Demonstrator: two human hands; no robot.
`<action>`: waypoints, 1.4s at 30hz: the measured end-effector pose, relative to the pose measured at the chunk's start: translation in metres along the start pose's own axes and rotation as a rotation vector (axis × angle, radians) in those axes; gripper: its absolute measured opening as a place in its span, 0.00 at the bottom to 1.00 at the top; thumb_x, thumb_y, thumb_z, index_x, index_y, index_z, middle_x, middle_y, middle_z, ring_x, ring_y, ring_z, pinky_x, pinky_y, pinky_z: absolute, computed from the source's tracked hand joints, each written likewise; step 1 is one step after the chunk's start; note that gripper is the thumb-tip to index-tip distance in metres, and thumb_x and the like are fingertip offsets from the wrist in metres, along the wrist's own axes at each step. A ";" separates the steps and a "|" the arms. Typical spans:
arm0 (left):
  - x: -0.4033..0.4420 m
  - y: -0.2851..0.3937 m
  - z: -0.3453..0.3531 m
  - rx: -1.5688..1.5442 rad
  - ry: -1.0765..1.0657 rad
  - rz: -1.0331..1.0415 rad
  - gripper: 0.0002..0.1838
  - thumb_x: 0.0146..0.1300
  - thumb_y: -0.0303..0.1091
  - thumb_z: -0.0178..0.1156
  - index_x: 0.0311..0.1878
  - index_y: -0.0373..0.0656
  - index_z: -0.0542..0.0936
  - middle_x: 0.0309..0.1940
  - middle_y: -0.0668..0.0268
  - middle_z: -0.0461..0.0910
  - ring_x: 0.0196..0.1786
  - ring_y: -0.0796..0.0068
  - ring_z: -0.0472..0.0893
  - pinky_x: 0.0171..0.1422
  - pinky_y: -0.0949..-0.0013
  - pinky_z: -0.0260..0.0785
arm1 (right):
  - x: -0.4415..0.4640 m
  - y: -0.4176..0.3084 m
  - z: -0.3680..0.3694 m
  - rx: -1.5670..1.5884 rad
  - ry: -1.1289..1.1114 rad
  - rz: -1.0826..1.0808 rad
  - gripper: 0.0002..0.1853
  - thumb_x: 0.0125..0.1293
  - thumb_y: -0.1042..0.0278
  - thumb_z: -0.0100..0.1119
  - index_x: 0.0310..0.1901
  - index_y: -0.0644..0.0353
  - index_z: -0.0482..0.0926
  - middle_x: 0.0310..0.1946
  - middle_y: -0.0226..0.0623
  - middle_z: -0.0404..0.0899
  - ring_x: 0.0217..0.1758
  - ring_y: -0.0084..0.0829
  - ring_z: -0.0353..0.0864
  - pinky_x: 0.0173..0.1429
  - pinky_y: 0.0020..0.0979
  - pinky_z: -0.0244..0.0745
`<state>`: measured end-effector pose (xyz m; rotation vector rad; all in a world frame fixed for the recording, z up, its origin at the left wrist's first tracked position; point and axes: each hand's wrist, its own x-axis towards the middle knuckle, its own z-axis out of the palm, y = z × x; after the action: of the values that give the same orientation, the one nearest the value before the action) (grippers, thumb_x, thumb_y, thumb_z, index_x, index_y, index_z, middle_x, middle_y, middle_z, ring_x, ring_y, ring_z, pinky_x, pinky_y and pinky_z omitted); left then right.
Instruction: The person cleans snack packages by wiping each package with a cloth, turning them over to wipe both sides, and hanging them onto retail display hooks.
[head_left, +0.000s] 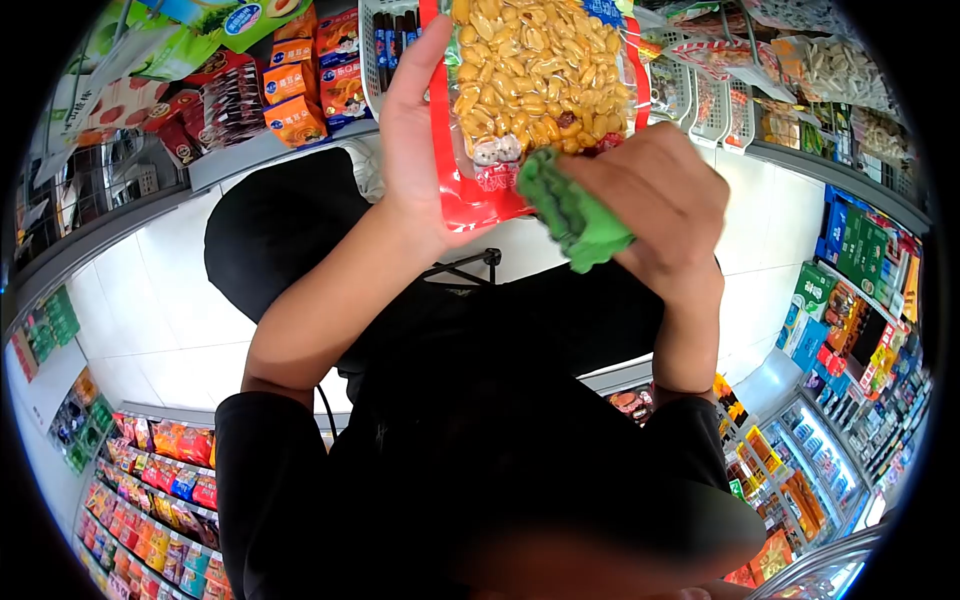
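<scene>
Peanut packet and green cloth in two hands, before the shop shelves.
From the left, orange snack packs sit on a shelf; next, the left hand grips the packet's left side, thumb along its red edge, other fingers hidden; the packet is raised, front showing; the cloth overlaps its lower right part, bunched in the right hand, whose fingers are curled closed around it; white baskets stand beyond.
</scene>
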<state>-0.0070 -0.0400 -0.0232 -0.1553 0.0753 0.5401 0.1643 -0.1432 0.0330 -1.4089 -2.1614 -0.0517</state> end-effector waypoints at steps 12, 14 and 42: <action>-0.005 0.001 -0.007 0.078 -0.082 0.021 0.34 0.77 0.59 0.45 0.75 0.45 0.68 0.71 0.58 0.75 0.71 0.56 0.76 0.77 0.50 0.67 | 0.004 -0.006 0.004 -0.012 0.103 0.195 0.22 0.41 0.67 0.78 0.43 0.61 0.88 0.32 0.35 0.82 0.33 0.37 0.81 0.34 0.33 0.76; -0.004 0.000 -0.006 0.101 -0.039 0.038 0.34 0.77 0.59 0.45 0.75 0.45 0.68 0.70 0.58 0.75 0.71 0.57 0.76 0.77 0.50 0.67 | 0.002 -0.007 0.012 0.029 0.105 0.172 0.23 0.41 0.67 0.79 0.43 0.61 0.88 0.32 0.35 0.83 0.33 0.37 0.81 0.34 0.33 0.76; -0.011 -0.024 -0.001 0.141 0.072 0.012 0.30 0.81 0.56 0.42 0.70 0.41 0.72 0.65 0.60 0.79 0.66 0.65 0.80 0.72 0.59 0.71 | 0.008 -0.016 0.023 0.157 0.162 0.090 0.20 0.42 0.68 0.76 0.41 0.61 0.87 0.29 0.32 0.80 0.30 0.33 0.80 0.31 0.30 0.73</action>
<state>-0.0043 -0.0658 -0.0195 -0.0370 0.1835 0.5397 0.1382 -0.1367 0.0215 -1.3616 -1.9246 0.0360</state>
